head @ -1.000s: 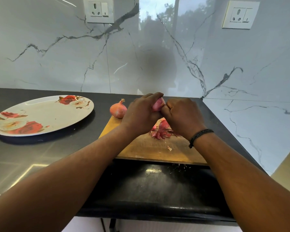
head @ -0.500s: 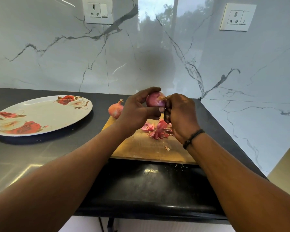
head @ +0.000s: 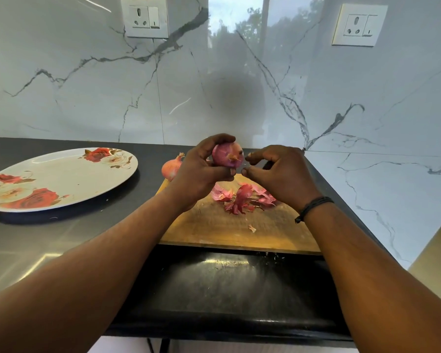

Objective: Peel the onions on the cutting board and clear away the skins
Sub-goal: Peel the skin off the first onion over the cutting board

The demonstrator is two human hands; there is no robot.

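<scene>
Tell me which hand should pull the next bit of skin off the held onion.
Probably the right hand: it holds nothing, fingertips just beside the onion, while the left hand grips that onion.

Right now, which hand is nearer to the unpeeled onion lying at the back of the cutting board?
Left. The left hand, gripping the peeled onion, hovers just beside the unpeeled onion; the right hand is farther off, on the peeled onion's other side.
</scene>
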